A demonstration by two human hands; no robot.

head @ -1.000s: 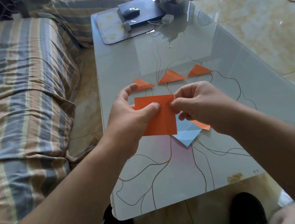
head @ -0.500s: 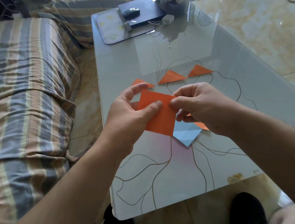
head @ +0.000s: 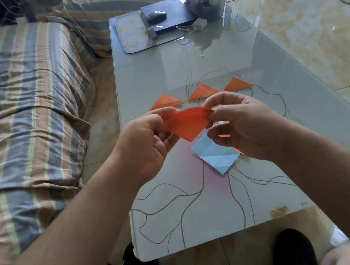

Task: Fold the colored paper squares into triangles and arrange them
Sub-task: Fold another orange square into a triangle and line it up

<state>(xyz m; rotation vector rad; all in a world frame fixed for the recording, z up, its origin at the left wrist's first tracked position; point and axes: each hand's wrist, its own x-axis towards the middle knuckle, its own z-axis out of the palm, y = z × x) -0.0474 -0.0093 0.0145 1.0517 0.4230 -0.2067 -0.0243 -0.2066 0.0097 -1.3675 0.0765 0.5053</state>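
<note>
From the head view, at mid-frame, you hold the orange paper [head: 187, 123] above the tabletop [head: 151, 73], bent over on itself with its point hanging down. Your left hand [head: 148, 140] pinches its left corner between thumb and curled fingers; your right hand [head: 243, 124] pinches the right corner the same way. Just above your hands, three folded orange triangles [head: 201, 92] lie in a row on the glass. Below your right hand lies a creased blue square [head: 215, 156] (more orange paper peeks from under it). The sheet looks light, thin and limp, so it will likely sag and skew easily. Keep hold at the corners and match them before pressing the crease.
</note>
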